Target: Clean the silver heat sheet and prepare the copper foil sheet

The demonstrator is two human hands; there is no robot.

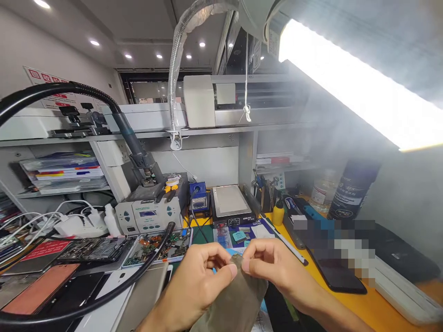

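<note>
My left hand (202,279) and my right hand (272,263) are close together at the lower middle of the head view. Between them hangs a grey-brown cloth (238,299), its upper edge pinched between the thumb and fingers of each hand. The cloth widens downward past the bottom of the view. At its top edge, between the fingertips, is a small bump or fold too small to make out. Some light blue material shows behind my fingers, mostly hidden.
Behind stand a hot plate (230,201), a blue soldering unit (199,196) and a grey rework station (150,212). A tray of circuit boards (141,246) lies left, crossed by a black hose (138,281). Phones (335,265), a yellow bottle (278,213) and a spray can (355,189) are right.
</note>
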